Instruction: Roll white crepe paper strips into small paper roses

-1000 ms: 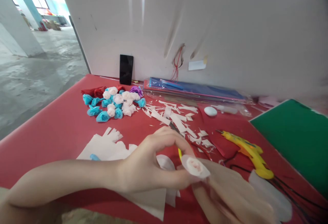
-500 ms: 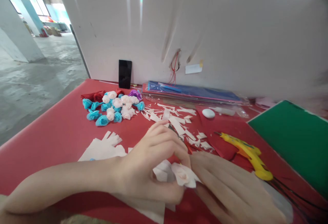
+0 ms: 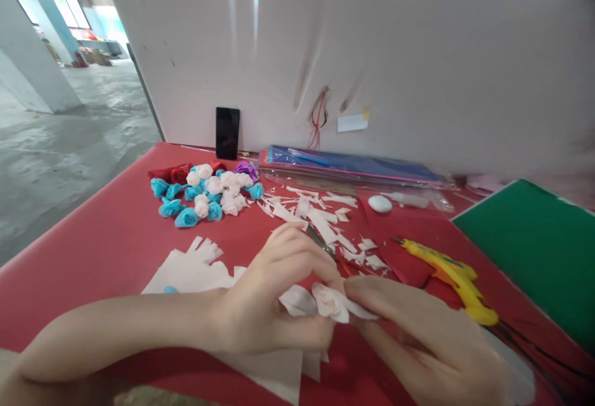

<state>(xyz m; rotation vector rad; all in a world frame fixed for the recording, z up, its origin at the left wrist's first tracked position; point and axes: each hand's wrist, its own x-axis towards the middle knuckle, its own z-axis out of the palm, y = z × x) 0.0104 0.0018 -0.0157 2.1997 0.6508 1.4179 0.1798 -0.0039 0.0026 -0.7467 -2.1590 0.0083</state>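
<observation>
My left hand (image 3: 279, 300) is closed around a white paper rose (image 3: 331, 304), pinching it between thumb and fingers. Layered petals open toward the right, and one pointed white piece sticks out past the bloom. My right hand (image 3: 423, 344) comes in from the right, somewhat blurred, with its thumb and forefinger bent about that outer petal; the contact itself is partly hidden. Beneath my left forearm and hand lie cut white paper sheets (image 3: 186, 269). Dark-bladed scissors (image 3: 320, 242) rest just beyond the fingers, partly covered.
Finished paper roses (image 3: 214, 186) in blue, white, red and purple cluster at the left. White scraps (image 3: 320, 220) litter the middle. A yellow glue gun (image 3: 450, 276), its cable and a green board (image 3: 534, 251) lie right. Behind them are a phone (image 3: 227, 133) and wrapped paper sheets (image 3: 353, 164).
The rose has tilted slightly upward, its outer petal now reaching further right. My right hand has shifted a little, its thumb and forefinger spreading further apart around the petal.
</observation>
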